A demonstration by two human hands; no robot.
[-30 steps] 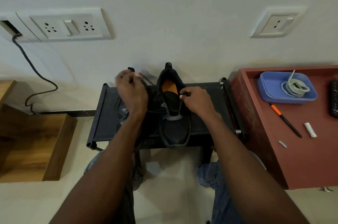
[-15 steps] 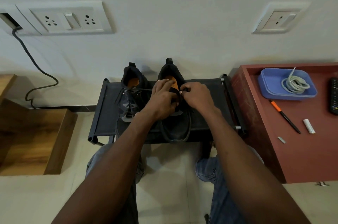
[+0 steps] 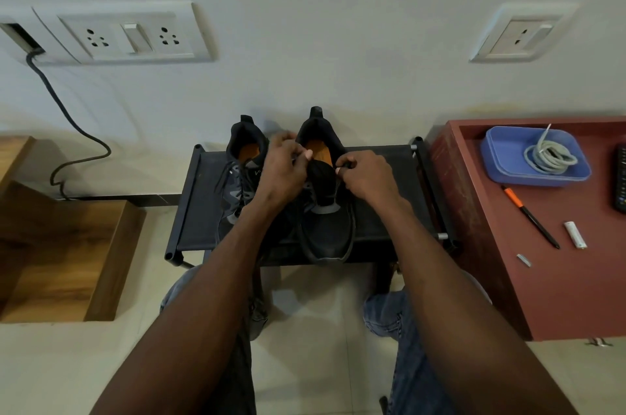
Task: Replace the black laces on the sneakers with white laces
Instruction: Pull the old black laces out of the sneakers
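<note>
Black sneakers sit side by side on a dark fabric rack (image 3: pixel 203 211) against the wall. The left sneaker (image 3: pixel 242 177) is laced in black. Both hands work at the collar of the right sneaker (image 3: pixel 327 224): the left hand (image 3: pixel 283 170) and right hand (image 3: pixel 367 175) each curl their fingers and appear to pinch a black lace end, though shadow hides the detail. White laces (image 3: pixel 548 157) lie coiled, unused, in a blue tray (image 3: pixel 501 157) on the red table (image 3: pixel 559 296). Unlacing seems barely underway.

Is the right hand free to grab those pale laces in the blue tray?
Probably not yet: the right hand is pinching at the right sneaker. The white laces lie uncovered in the blue tray.
</note>
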